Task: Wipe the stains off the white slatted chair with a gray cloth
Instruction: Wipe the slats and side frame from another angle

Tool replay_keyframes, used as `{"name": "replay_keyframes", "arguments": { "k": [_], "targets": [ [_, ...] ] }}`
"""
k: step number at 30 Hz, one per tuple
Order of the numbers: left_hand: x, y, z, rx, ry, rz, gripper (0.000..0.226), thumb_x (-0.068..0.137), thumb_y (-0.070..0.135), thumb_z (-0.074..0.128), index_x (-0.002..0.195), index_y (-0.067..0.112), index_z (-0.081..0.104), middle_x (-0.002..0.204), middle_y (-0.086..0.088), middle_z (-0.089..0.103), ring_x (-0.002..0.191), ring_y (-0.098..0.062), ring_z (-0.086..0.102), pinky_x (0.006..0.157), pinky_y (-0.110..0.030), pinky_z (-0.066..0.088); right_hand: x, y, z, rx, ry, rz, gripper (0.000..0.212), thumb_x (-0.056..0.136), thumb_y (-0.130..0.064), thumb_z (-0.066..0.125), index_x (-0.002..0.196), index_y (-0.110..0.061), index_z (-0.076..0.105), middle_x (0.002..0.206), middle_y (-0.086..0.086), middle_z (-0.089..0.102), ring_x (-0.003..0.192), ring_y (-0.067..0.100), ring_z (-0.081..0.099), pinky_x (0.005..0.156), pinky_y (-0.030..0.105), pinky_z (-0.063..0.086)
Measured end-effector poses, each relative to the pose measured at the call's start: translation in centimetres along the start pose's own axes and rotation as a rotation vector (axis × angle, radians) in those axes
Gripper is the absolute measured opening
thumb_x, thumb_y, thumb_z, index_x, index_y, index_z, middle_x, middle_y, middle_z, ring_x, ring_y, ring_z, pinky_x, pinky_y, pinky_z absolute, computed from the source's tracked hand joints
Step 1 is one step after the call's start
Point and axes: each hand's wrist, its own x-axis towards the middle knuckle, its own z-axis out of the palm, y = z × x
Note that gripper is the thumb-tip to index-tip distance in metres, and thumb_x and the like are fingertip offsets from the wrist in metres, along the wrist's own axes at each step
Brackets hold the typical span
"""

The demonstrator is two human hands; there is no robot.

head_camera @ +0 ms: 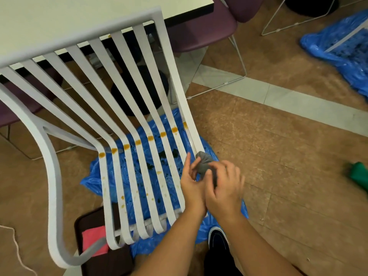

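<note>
1. At the seat's front right corner, I see both hands meeting around the gray cloth [205, 165], which is bunched into a small wad just above the outermost slat.
2. The right hand [226, 186] has its fingers [211, 173] curled round the cloth, grasping it from the right.
3. The left hand [191, 182] sits just beside it, wrists almost touching. Its fingers [188, 159] point up nearly straight and relaxed, brushing the wad's left side rather than closing on it.
4. The white chair [49, 166] stands on the floor, back slats sweeping down into the seat slats.
5. A row of orange stains [138, 142] runs across the slats where back meets seat, and smaller orange drips dot the seat slats nearer me.
6. A blue plastic sheet [91, 176] lies under the chair, with dark spots showing between the slats.
7. Behind the chair's back is a white surface [59, 16].
8. By the front left leg I see a brown tray [87, 222] holding a pink cloth [92, 240].
9. A dark shoe [219, 244] rests on the sheet's near edge, below the right forearm.
10. Well apart on the right, a green object [358, 174] lies on the floor; I cannot tell what it is.
</note>
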Motion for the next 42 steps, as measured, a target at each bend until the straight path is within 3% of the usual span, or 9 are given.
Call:
{"name": "replay_keyframes", "arguments": {
  "k": [3,6,9,14,22,29,34,39,42],
  "targets": [
    [1.2,-0.3,-1.0,-0.109,0.175,-0.134,0.058,0.084,0.005,0.077,0.134,0.027,0.060,0.129,-0.005,0.064,0.113,-0.020,0.069,0.096,-0.044,0.057,-0.1,0.7,1.5,-0.305,-0.167,0.052,0.020,0.098,-0.032,0.049,0.095,-0.021,0.066,0.085,-0.003,0.065,0.076,0.020,0.061,0.079,0.040,0.040],
    [2.6,-0.5,-2.0,-0.080,0.130,-0.203,0.028,0.093,-0.003,0.065,0.117,0.011,0.071,0.119,-0.012,0.072,0.110,-0.026,0.071,0.095,-0.046,0.058,0.3,0.6,2.4,-0.378,-0.286,0.150,0.012,0.093,-0.025,0.063,0.096,-0.014,0.065,0.079,0.006,0.068,0.066,0.026,0.065,0.070,0.039,0.045],
    [3.4,0.0,-1.7,0.044,0.067,-0.192,0.021,0.093,-0.003,0.065,0.110,0.007,0.074,0.110,-0.010,0.076,0.104,-0.027,0.073,0.095,-0.045,0.057,1.3,-0.1,3.0,-0.382,-0.487,0.253,0.022,0.095,-0.017,0.057,0.116,-0.010,0.055,0.103,0.012,0.065,0.087,0.030,0.068,0.073,0.040,0.052],
    [4.8,1.3,-1.9,0.101,0.023,-0.217,0.018,0.093,0.000,0.068,0.106,0.010,0.075,0.103,-0.011,0.078,0.098,-0.026,0.074,0.088,-0.038,0.060,3.3,-1.9,4.8,-0.292,-0.522,0.415,0.061,0.099,-0.063,0.021,0.115,-0.010,0.047,0.106,0.013,0.065,0.095,0.032,0.066,0.077,0.041,0.050],
    [6.4,4.0,-10.0,0.328,0.086,-0.104,0.019,0.103,0.013,0.057,0.110,0.018,0.073,0.114,0.000,0.073,0.107,-0.022,0.069,0.098,-0.042,0.055,10.6,-3.2,8.8,-0.404,-0.506,0.226,0.048,0.103,-0.054,0.028,0.121,-0.012,0.043,0.112,0.016,0.065,0.100,0.034,0.063,0.071,0.040,0.039],
    [3.7,10.7,-26.6,0.910,0.264,0.287,0.014,0.097,0.018,0.066,0.097,0.031,0.072,0.095,0.007,0.074,0.092,-0.014,0.070,0.087,-0.040,0.058,15.9,-4.1,11.1,-0.139,-0.508,0.318,0.047,0.098,-0.047,0.051,0.110,-0.004,0.066,0.109,0.019,0.068,0.096,0.037,0.067,0.083,0.044,0.058],
    [3.6,14.9,-35.4,1.430,0.565,0.605,0.025,0.090,0.021,0.060,0.110,0.010,0.072,0.106,-0.013,0.067,0.104,-0.039,0.058,0.089,-0.048,0.046,13.9,-2.6,10.1,-0.128,-0.544,0.316,0.043,0.096,-0.051,0.052,0.107,-0.011,0.063,0.100,0.015,0.069,0.087,0.034,0.065,0.077,0.036,0.054],
    [4.7,15.7,-36.9,1.153,0.571,0.115,0.057,0.106,0.045,0.040,0.151,0.010,0.038,0.144,-0.024,0.049,0.132,-0.044,0.045,0.109,-0.054,0.036,8.0,-1.4,7.2,-0.219,-0.495,0.276,0.040,0.099,-0.054,0.046,0.092,-0.015,0.054,0.075,0.004,0.060,0.064,0.021,0.058,0.048,0.026,0.036],
    [5.5,15.5,-36.7,1.002,0.563,-0.010,0.074,0.098,0.071,0.021,0.137,0.015,0.049,0.119,-0.019,0.067,0.103,-0.038,0.065,0.091,-0.049,0.051,4.6,-0.6,5.4,-0.187,-0.489,0.331,0.039,0.098,-0.052,0.048,0.087,-0.015,0.052,0.069,0.004,0.059,0.058,0.020,0.058,0.051,0.032,0.047]
  ]
}}
